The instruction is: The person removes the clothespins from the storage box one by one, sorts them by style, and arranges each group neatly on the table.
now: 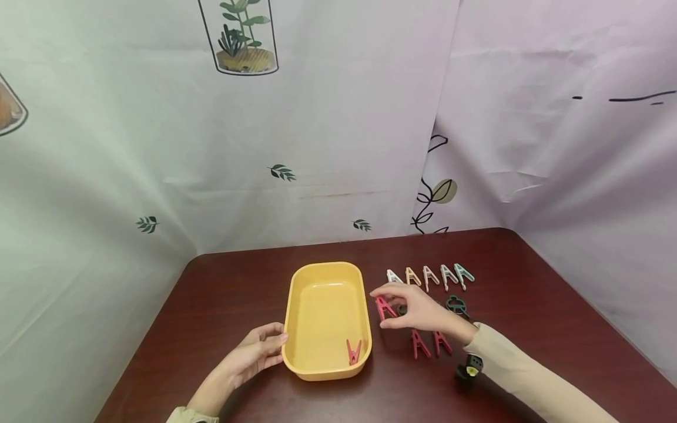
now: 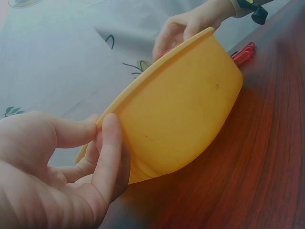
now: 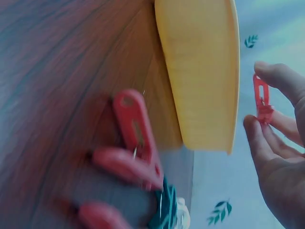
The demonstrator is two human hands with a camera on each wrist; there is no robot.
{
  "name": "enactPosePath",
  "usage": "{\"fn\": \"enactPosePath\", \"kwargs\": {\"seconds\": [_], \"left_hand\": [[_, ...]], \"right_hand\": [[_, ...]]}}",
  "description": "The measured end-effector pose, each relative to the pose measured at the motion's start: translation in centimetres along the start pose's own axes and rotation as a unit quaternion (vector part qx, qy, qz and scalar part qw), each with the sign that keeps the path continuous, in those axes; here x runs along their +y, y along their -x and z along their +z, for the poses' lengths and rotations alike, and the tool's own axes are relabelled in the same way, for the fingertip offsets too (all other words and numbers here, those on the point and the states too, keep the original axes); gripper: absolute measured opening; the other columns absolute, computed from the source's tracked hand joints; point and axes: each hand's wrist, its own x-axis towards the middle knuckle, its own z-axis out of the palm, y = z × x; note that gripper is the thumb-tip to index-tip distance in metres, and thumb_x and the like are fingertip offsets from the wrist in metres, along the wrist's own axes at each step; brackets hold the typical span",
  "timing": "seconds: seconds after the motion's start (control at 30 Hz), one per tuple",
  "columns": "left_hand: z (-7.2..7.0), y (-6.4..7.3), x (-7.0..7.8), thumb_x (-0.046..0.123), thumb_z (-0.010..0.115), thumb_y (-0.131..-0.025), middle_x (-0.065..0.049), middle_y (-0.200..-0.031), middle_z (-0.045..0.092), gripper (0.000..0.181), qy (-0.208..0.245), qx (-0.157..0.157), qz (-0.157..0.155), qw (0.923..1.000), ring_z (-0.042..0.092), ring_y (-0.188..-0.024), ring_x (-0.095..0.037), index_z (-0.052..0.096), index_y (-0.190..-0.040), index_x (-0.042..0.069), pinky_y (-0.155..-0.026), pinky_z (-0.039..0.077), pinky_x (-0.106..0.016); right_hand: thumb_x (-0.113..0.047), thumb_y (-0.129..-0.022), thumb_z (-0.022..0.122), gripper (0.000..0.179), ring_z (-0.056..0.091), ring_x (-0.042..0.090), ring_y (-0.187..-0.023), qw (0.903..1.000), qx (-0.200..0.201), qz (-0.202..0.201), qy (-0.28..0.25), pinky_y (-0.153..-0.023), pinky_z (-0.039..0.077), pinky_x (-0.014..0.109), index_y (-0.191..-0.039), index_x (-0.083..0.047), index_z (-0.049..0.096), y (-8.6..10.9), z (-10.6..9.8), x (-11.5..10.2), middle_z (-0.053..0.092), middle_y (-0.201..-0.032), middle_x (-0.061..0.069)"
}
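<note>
A yellow plastic basin stands on the table. My left hand grips its left rim, thumb and fingers pinching the edge in the left wrist view. One red clothespin lies inside near the basin's front right corner. To the right of the basin, my right hand pinches another red clothespin between thumb and fingertips, raised off the table. Two more red clothespins lie below that wrist. Dark green clips sit partly hidden behind the hand.
A row of several pale clothespins, from white through orange and pink to teal, lies behind the right hand. The dark red wooden table meets a printed cloth backdrop at its back and sides.
</note>
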Motion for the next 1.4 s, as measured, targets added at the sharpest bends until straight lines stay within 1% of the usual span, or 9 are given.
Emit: {"fn": "enactPosePath", "kwargs": {"seconds": [0.13,0.33,0.5,0.63,0.77,0.9,1.1,1.23,1.4], "left_hand": [[0.0,0.1,0.0,0.013,0.053,-0.099,0.005,-0.094,0.063,0.009,0.000,0.000,-0.001,1.0000,0.064,-0.083,-0.004,0.051,-0.108,0.012,-0.075,0.055,-0.017],[0.1,0.0,0.1,0.012,0.053,-0.099,0.004,-0.094,0.064,0.010,-0.003,0.007,0.000,1.0000,0.064,-0.083,-0.004,0.051,-0.109,0.011,-0.075,0.055,-0.017],[0.1,-0.1,0.1,0.013,0.055,-0.098,0.005,-0.093,0.064,0.010,-0.006,0.010,0.001,0.9999,0.064,-0.083,-0.004,0.052,-0.108,0.011,-0.074,0.055,-0.017],[0.0,-0.1,0.1,0.013,0.055,-0.098,0.005,-0.093,0.064,0.009,-0.006,0.011,-0.001,0.9999,0.064,-0.082,-0.004,0.052,-0.106,0.012,-0.074,0.055,-0.017],[0.1,0.0,0.2,0.013,0.055,-0.098,0.005,-0.093,0.064,0.009,-0.005,0.009,-0.001,0.9999,0.064,-0.082,-0.004,0.052,-0.107,0.012,-0.074,0.055,-0.017],[0.1,0.1,0.2,0.013,0.055,-0.098,0.005,-0.093,0.064,0.009,-0.004,0.008,-0.002,1.0000,0.064,-0.082,-0.004,0.052,-0.107,0.012,-0.074,0.055,-0.017],[0.2,0.2,0.2,0.013,0.054,-0.098,0.005,-0.093,0.063,0.008,-0.004,0.008,-0.003,1.0000,0.064,-0.082,-0.004,0.052,-0.106,0.013,-0.074,0.055,-0.017],[0.1,0.2,0.1,0.013,0.054,-0.098,0.005,-0.094,0.063,0.009,-0.004,0.008,-0.002,1.0000,0.064,-0.082,-0.004,0.052,-0.107,0.012,-0.074,0.055,-0.017],[0.1,0.2,0.1,0.013,0.054,-0.098,0.005,-0.093,0.062,0.008,-0.006,0.010,-0.002,0.9999,0.063,-0.082,-0.004,0.051,-0.106,0.013,-0.074,0.055,-0.017]], "right_hand": [[-0.018,-0.078,0.081,0.054,0.060,0.010,-0.103,0.9997,-0.023,0.009,0.001,-0.090,0.055,0.029,-0.126,-0.005,0.059,1.2,-0.7,0.3,0.062,-0.125,0.006],[-0.019,-0.079,0.080,0.054,0.059,0.008,-0.105,0.9995,-0.031,0.009,0.004,-0.090,0.055,0.031,-0.127,-0.006,0.058,2.4,-1.2,0.9,0.060,-0.125,0.007],[-0.015,-0.080,0.079,0.052,0.061,0.008,-0.103,0.9982,-0.058,-0.014,0.003,-0.089,0.056,0.033,-0.125,-0.001,0.058,3.2,-1.9,1.5,0.061,-0.120,0.014],[-0.015,-0.081,0.078,0.050,0.062,0.010,-0.101,0.9970,-0.071,-0.025,0.018,-0.086,0.057,0.032,-0.123,0.001,0.059,3.9,-2.4,2.1,0.062,-0.117,0.017],[-0.022,-0.081,0.078,0.051,0.061,0.007,-0.101,0.9969,-0.065,-0.005,0.044,-0.085,0.057,0.035,-0.124,-0.003,0.059,4.9,-3.2,2.5,0.062,-0.117,0.013],[-0.023,-0.080,0.079,0.053,0.060,0.005,-0.102,0.9969,-0.051,0.013,0.058,-0.086,0.057,0.036,-0.125,-0.004,0.059,6.1,-3.9,3.2,0.063,-0.119,0.012],[-0.025,-0.077,0.081,0.057,0.060,0.003,-0.097,0.9962,-0.027,0.031,0.076,-0.083,0.056,0.027,-0.124,-0.002,0.059,8.1,-4.5,4.4,0.065,-0.117,0.012],[-0.027,-0.078,0.081,0.055,0.061,0.002,-0.095,0.9959,-0.027,0.042,0.075,-0.080,0.056,0.026,-0.123,-0.003,0.060,9.2,-5.0,4.6,0.065,-0.114,0.012],[-0.032,-0.077,0.081,0.055,0.059,0.001,-0.090,0.9949,-0.020,0.056,0.081,-0.074,0.055,0.023,-0.120,-0.004,0.061,10.2,-5.5,4.7,0.065,-0.105,0.004]]}}
